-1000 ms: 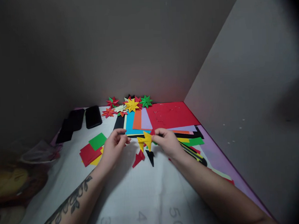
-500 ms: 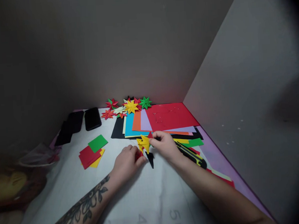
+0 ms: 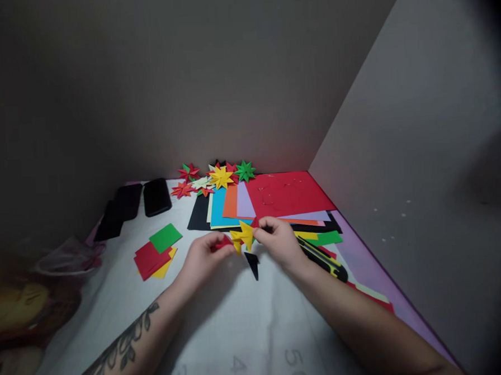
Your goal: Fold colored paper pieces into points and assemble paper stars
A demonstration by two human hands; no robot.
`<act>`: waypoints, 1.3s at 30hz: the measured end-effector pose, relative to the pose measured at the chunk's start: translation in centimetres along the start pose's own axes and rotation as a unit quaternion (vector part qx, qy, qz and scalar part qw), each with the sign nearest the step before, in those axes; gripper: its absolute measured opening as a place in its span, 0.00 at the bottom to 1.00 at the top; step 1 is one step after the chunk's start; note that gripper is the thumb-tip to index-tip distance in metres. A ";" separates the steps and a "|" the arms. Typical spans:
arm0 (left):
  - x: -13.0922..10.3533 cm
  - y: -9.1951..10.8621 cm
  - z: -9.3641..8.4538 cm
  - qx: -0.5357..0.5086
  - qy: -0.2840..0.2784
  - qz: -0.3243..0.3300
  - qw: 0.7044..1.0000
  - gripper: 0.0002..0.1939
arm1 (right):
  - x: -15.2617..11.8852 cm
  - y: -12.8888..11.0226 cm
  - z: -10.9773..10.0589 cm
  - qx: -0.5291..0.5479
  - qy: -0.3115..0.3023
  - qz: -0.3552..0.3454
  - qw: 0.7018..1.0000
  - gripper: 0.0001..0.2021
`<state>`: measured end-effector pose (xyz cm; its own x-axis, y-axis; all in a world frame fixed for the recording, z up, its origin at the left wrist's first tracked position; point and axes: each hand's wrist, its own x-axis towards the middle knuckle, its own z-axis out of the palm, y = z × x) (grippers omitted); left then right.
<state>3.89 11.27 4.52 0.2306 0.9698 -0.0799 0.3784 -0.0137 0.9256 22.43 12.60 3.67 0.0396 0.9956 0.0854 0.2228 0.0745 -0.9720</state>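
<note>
Between my two hands is a folded paper piece (image 3: 246,235), mostly yellow with red parts and a bit of green. My left hand (image 3: 204,258) pinches its red part on the left side. On the right, my right hand (image 3: 278,243) grips it between thumb and fingers, beside a red point. A small folded black paper piece (image 3: 253,265) lies on the white sheet just below it. Finished-looking paper stars, among them a yellow one (image 3: 221,178) and a green one (image 3: 245,171), sit at the back.
Coloured sheets (image 3: 290,194) lie stacked behind my hands. A black and yellow cutter (image 3: 324,260) rests by my right forearm over paper strips. Small squares (image 3: 166,238) and a black phone (image 3: 157,197) are on the left, a plastic bag (image 3: 65,259) beyond. Walls stand behind and right.
My left hand has risen slightly and shifted left, now pinching the red part higher up. The yellow piece has turned a little in my fingers. The view has shifted slightly.
</note>
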 end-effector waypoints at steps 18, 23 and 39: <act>0.2 -0.4 0.4 -0.136 0.112 -0.026 0.984 0.11 | -0.8 -0.1 0.7 -0.118 0.053 -0.101 0.986 0.04; 0.2 -0.5 0.5 -0.102 0.105 -0.023 0.989 0.10 | -0.7 -0.1 0.5 -0.129 0.079 -0.107 0.983 0.05; 0.2 -1.1 0.8 -0.066 0.086 -0.044 0.993 0.11 | -1.2 -0.5 0.8 -0.084 0.055 -0.103 0.990 0.05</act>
<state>4.24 11.30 3.22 0.0419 0.9932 -0.1083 0.2665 0.0933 0.9593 21.52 11.43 3.88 0.0795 0.9473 0.3103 0.3951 0.2558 -0.8823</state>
